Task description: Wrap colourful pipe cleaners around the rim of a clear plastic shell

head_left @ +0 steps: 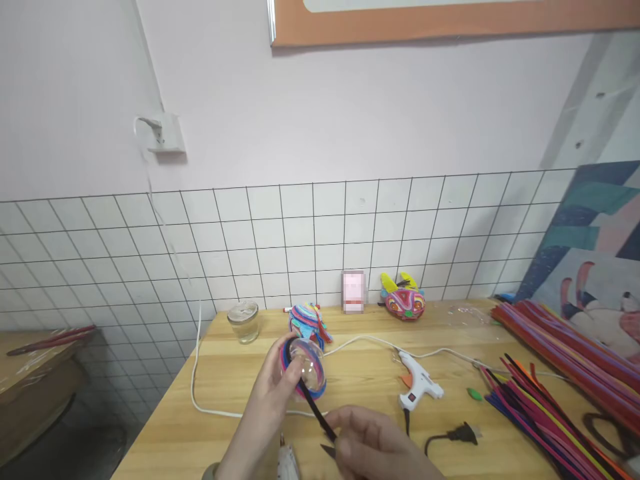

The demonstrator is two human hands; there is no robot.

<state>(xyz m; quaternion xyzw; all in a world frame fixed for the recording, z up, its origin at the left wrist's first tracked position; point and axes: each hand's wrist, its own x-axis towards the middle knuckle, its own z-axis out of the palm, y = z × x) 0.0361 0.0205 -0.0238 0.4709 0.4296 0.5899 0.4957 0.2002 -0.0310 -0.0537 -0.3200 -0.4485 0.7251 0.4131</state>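
I am gripping a clear ball [306,369] in my left hand [267,400] while my right hand [373,445] is pinching a black pipe cleaner [315,407]; slack could be unwinding it.

On my table [225,393] a glue gun [417,385] lies right of centre, its white cord [200,400] looping across to the left edge. A black plug [463,435] sits just below the gun. Near the tiled wall stand a glass jar [244,321], a striped ball [307,322] and a colourful mask [404,300]. Pipe cleaners [550,400] are heaped along my right, with a painting [595,267] leaning behind them. A green scrap [475,394] lies beside the heap.
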